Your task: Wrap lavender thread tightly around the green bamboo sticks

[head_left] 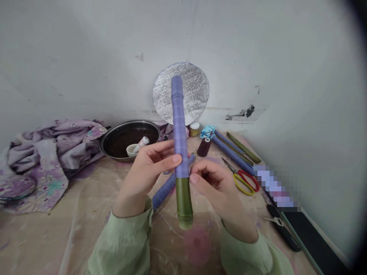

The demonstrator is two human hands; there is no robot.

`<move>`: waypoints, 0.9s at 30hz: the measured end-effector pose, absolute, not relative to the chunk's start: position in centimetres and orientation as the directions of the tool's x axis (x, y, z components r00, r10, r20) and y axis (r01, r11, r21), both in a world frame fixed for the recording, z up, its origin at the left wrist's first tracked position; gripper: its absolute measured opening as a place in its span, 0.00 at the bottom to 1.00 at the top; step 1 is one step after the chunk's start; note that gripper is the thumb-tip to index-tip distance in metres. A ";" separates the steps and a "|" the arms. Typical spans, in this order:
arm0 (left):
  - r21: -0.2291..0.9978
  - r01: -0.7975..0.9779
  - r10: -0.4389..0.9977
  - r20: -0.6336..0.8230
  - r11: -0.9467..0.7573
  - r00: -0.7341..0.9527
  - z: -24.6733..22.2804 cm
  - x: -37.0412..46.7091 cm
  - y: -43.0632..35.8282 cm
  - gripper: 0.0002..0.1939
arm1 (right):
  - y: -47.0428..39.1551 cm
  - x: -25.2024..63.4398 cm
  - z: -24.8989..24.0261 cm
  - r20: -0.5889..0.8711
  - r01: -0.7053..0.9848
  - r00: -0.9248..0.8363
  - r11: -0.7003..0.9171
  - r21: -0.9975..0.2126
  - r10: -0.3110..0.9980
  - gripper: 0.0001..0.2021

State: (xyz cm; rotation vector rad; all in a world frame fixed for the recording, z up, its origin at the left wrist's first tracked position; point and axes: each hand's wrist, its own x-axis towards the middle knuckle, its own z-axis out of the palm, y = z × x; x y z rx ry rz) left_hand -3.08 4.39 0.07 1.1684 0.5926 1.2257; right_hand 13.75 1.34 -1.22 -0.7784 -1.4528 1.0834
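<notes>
Upright in front of me is a green bamboo tube (184,198), its upper and larger part wrapped closely in purple thread (179,122). My left hand (149,172) grips it around the middle, thumb pressed on the wrapping. At the lower edge of the wrapping, my right hand (213,183) pinches thumb and fingers together beside the tube; whatever lies between them is too small to make out. Behind the tube, another purple-wrapped piece (164,191) rests on the table, partly hidden by the left hand.
Scissors (245,181) and a dark thread cone (204,147) lie to the right, near several bamboo pieces (243,147). A utility knife (282,227) sits at the right edge. A dark pan (107,143) and bunched floral cloth (57,149) occupy the left. A silver disc (197,91) leans on the wall.
</notes>
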 end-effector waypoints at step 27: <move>0.852 -0.522 0.871 0.290 -0.047 0.396 0.1 -3.2 3.0 0.18 | 1.6 13.3 -1.8 0.170 -0.338 -0.585 -0.047 -0.940 0.793 0.23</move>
